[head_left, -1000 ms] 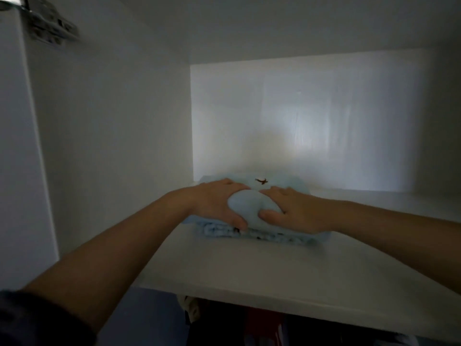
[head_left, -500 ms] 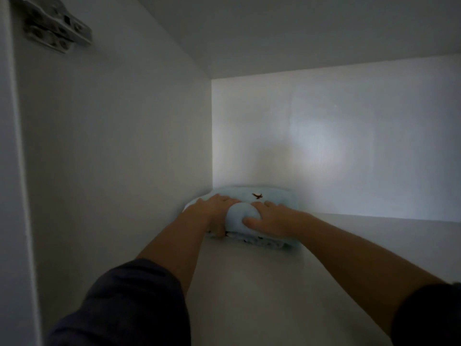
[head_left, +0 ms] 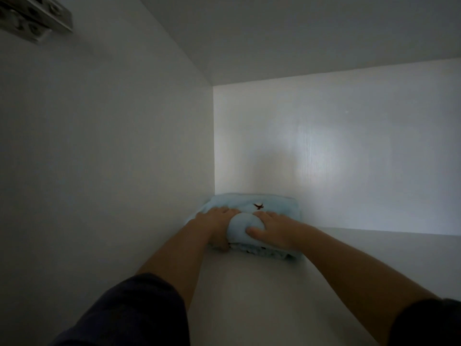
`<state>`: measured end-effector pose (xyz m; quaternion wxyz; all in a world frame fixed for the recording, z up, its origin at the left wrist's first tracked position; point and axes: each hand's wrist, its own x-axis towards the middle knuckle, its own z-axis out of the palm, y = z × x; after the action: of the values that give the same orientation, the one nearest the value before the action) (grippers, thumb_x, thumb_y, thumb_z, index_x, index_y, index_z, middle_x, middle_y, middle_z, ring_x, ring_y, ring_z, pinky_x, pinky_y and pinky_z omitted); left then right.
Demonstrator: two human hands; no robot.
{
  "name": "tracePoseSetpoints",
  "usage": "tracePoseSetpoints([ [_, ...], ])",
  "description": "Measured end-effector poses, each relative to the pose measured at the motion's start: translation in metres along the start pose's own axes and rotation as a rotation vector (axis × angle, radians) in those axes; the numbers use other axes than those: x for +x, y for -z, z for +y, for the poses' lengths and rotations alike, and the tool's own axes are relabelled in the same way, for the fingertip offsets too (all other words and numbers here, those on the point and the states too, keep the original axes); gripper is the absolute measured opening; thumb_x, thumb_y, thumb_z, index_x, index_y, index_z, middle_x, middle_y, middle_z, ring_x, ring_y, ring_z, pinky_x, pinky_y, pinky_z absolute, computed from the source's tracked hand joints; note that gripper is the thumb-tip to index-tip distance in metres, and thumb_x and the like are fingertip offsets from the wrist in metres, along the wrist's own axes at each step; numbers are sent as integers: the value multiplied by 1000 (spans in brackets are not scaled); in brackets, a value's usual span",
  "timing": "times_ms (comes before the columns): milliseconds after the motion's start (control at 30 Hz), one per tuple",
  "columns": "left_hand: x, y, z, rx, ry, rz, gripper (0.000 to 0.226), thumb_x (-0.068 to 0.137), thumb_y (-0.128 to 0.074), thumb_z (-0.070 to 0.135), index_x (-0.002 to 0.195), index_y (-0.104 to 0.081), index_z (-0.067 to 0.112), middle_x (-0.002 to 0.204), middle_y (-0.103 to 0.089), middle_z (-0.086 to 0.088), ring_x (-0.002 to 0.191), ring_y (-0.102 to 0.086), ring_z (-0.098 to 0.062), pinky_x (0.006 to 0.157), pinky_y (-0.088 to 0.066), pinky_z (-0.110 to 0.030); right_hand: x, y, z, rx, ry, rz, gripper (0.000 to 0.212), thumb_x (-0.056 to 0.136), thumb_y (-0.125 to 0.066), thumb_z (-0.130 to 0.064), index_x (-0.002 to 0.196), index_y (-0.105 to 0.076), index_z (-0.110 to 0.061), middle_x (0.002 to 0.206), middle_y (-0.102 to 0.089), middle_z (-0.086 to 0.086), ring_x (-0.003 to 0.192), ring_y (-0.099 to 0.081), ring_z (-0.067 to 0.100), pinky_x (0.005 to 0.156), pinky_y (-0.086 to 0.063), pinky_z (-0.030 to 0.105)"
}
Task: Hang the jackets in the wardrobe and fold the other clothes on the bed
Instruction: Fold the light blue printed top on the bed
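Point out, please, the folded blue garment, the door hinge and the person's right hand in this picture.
folded blue garment (head_left: pixel 279 203): head view, top face, right of centre.
door hinge (head_left: pixel 32 22): head view, middle of the metal plate.
right hand (head_left: pixel 272 227): head view, back of the hand.

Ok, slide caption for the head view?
A folded light-blue garment gripped by left hand and right hand in the back left corner of a white shelf.

Pale blue is being shown by the folded garment (head_left: pixel 274 203), and a small dark reddish-brown emblem (head_left: pixel 258 206) is being carried on its top. Along its six o'clock edge a dark speckled print is being shown faintly. White is being displayed by the shelf (head_left: pixel 262 295) and back panel (head_left: pixel 349 146). A silver-grey hinge (head_left: pixel 35 18) is being seen at eleven o'clock. Dark navy sleeves (head_left: pixel 134 313) are being worn at seven and five o'clock.
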<state>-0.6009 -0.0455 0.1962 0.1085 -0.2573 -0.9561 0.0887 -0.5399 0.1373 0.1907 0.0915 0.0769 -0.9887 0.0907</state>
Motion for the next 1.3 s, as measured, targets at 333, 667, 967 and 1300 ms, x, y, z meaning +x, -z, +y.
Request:
tracePoseSetpoints([
  [333,-8,22,2,-136,-105,-124,95,79,-75,33,151,-15,18,155,-24,-7,140,-26,-22,114,-20,-31,-16,16,1,27,30,-70,77,91,-31,-67,151,-18,-21,155,-28,8,137,-33,27,114,-24,40],
  [667,39,67,-16,-491,119,336,43,99,-38,25,142,-41,22,148,-40,-6,134,-38,-25,111,-28,-34,44,36,12,171,-137,85,53,100,-25,-43,143,-33,-14,152,-29,15,138,-28,33,113,-21,47],
  [967,84,-3,-15,-395,221,-235,63,98,-18,57,152,0,30,160,12,-5,147,5,-29,118,-1,-50,67,1,41,-67,-239,-173,72,94,-18,-66,153,2,-29,159,10,15,146,4,36,117,-3,53],
  [1300,21,27,7,-382,507,156,57,101,-23,40,144,-34,5,150,-34,-17,134,-37,-32,109,-28,-38,-24,24,39,134,-254,25,53,103,-23,-41,142,-34,-6,145,-38,20,128,-42,34,104,-32,37],
])
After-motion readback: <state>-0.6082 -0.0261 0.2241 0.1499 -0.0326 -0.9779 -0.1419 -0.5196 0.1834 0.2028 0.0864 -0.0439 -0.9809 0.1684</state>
